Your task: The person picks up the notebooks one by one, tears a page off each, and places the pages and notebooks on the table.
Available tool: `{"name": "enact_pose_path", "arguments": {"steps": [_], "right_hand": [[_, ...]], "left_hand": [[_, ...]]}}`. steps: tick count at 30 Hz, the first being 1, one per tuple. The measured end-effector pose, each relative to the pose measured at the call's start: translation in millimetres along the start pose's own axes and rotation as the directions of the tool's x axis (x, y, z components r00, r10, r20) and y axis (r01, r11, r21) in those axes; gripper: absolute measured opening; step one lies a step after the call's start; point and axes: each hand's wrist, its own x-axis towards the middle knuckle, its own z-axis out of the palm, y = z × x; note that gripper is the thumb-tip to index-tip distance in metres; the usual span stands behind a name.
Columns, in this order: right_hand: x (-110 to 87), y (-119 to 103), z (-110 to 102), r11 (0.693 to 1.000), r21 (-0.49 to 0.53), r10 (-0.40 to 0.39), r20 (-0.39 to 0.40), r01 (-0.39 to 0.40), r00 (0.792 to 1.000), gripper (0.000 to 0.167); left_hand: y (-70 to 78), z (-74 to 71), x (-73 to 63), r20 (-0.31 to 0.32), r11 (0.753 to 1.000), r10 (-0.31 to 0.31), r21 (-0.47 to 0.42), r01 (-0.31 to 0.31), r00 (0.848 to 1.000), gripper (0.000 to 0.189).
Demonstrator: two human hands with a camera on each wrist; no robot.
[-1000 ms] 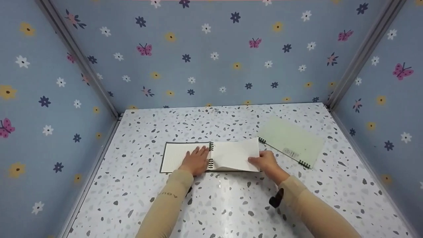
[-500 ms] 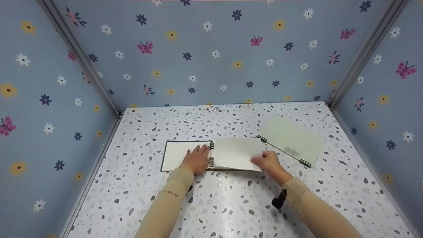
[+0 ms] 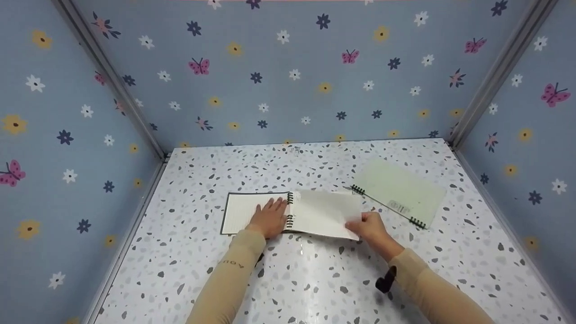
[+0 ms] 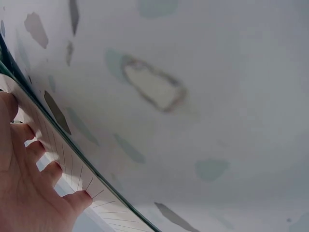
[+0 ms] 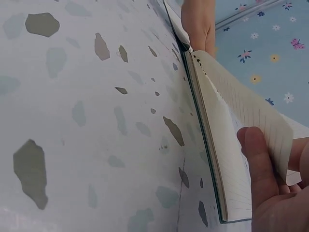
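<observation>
An open spiral notebook (image 3: 238,215) with lined pages and a dark cover edge lies on the speckled table. My left hand (image 3: 269,220) rests with its fingers spread on the left page, beside the black coil binding (image 3: 290,221). At the other side, my right hand (image 3: 371,228) pinches the right-hand page (image 3: 321,215) by its outer edge. The right wrist view shows that lifted page (image 5: 263,116) curving away from the stack, the thumb (image 5: 256,150) on one face and fingers partly hidden behind it. In the left wrist view, the left fingertips (image 4: 79,199) touch the lined paper.
A pale green spiral notebook (image 3: 400,191) lies closed and slanted at the back right, its coil near the open notebook's right corner. Blue flower-patterned panels (image 3: 288,90) enclose the table (image 3: 315,288) at the back and both sides.
My right hand has shifted slightly right and towards me, and the pinched page's near right corner has come with it. My left hand stays in place on the left page.
</observation>
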Motion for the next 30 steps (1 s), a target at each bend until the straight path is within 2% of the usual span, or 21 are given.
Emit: {"name": "enact_pose_path", "arguments": {"steps": [5,9,13,16,19,23,26,30], "right_hand": [[-1.6,2.3,-16.9,0.999,-0.027,0.022,-0.026,-0.023,0.999,0.032],[-1.8,0.9,-30.8,0.993,-0.1,0.053,-0.049,-0.058,0.997,0.033],[-2.9,0.3,-37.4,0.987,-0.134,0.09,-0.032,-0.093,0.995,0.035],[-5.3,1.4,-36.2,0.99,-0.106,0.093,0.002,-0.092,0.996,0.034],[-9.2,3.1,-31.3,0.997,-0.058,0.063,0.065,-0.06,0.996,0.032],[-15.6,4.6,-25.4,0.999,-0.031,0.028,0.131,-0.024,0.991,0.027],[-19.4,4.1,-22.0,0.999,-0.044,0.027,0.136,-0.022,0.99,0.021],[-22.9,3.3,-18.5,0.997,-0.075,0.037,0.12,-0.028,0.992,0.016]], "left_hand": [[-1.0,1.8,1.6,0.005,1.0,-0.001,0.009,0.001,1.0,0.06],[-1.2,0.3,2.2,0.001,1.0,-0.007,0.016,0.006,1.0,0.06],[-0.9,-1.6,3.1,0.01,1.0,0.007,0.009,-0.007,1.0,0.061],[-2.4,-3.5,2.7,0.027,1.0,0.015,-0.006,-0.015,1.0,0.062],[-6.0,-6.1,1.4,0.041,0.999,0.025,-0.03,-0.024,0.999,0.065],[-8.9,-10.9,0.0,0.06,0.995,0.085,-0.05,-0.082,0.995,0.075],[-9.5,-14.9,-0.7,0.075,0.99,0.141,-0.032,-0.139,0.987,0.087],[-11.0,-18.2,0.0,0.099,0.988,0.155,0.008,-0.156,0.983,0.096]]}}
